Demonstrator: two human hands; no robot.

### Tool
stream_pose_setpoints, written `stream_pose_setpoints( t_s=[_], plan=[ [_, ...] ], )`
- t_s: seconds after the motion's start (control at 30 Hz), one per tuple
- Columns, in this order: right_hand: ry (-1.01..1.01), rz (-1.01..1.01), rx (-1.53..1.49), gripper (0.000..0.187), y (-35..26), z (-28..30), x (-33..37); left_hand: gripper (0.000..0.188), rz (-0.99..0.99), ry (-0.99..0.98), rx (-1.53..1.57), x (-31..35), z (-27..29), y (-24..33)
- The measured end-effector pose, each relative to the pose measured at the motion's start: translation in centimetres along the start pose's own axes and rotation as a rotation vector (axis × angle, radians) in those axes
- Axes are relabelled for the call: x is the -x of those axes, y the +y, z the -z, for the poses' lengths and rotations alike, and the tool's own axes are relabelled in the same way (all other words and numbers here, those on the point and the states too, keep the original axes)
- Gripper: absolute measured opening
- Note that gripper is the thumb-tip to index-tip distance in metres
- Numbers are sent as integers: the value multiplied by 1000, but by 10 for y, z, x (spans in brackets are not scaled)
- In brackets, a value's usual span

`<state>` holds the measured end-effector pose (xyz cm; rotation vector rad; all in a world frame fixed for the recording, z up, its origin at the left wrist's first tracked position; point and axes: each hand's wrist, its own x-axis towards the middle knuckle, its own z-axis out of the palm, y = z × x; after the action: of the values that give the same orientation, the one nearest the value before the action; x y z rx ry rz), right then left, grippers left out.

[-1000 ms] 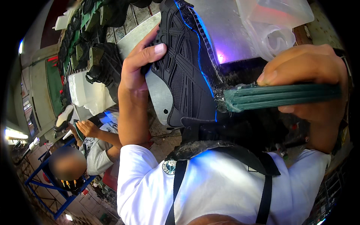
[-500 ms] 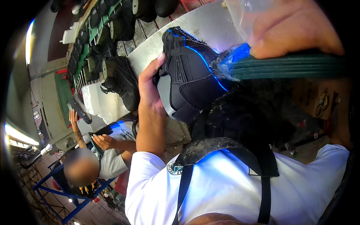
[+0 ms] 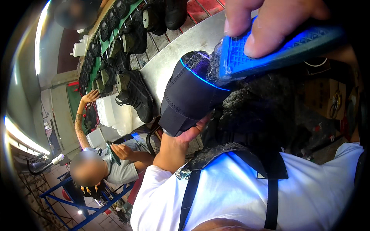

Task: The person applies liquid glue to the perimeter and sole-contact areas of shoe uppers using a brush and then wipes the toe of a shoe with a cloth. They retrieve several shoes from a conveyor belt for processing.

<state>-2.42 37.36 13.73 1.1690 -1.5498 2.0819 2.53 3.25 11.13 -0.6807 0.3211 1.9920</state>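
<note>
My left hand (image 3: 194, 131) holds a black shoe upper (image 3: 189, 94) from below, partly hidden behind it. The upper's heel faces me, and a bright blue line runs along its rough bottom edge. My right hand (image 3: 271, 29) grips a thick brush (image 3: 236, 56) with a blue gridded face and a dark green side. Its frayed, pale bristles (image 3: 216, 63) touch the upper's bottom edge. Both stand above a curved metal worktop (image 3: 169, 57).
Several black shoes (image 3: 135, 94) stand on a wire rack at the left, beside a whitish block (image 3: 115, 111). Another person (image 3: 123, 161) in grey reaches toward the rack at lower left. Scissors (image 3: 336, 104) hang by a cardboard box (image 3: 318, 96) on the right.
My left hand has turned the upper from its side to its heel and now grips it from underneath. The brush has tilted, showing its blue face, and moved left along the edge.
</note>
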Motion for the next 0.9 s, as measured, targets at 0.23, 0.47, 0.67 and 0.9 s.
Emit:
stream_pose_setpoints(
  t_s=[0.23, 0.47, 0.67, 0.9],
  plan=[
    [-295, 3, 193, 26, -3, -6, -19, 43, 31, -71, 73, 7, 10, -27],
    [-469, -27, 327, 26, -39, 2, -19, 34, 234, -170, 259, -2, 4, -44],
    [-565, 99, 266, 25, -27, 1, -23, 32, 237, -330, 351, -5, 24, -56],
    [-593, -285, 363, 12, -60, 9, -8, 33, 324, -392, 378, -23, 18, -58]
  ],
)
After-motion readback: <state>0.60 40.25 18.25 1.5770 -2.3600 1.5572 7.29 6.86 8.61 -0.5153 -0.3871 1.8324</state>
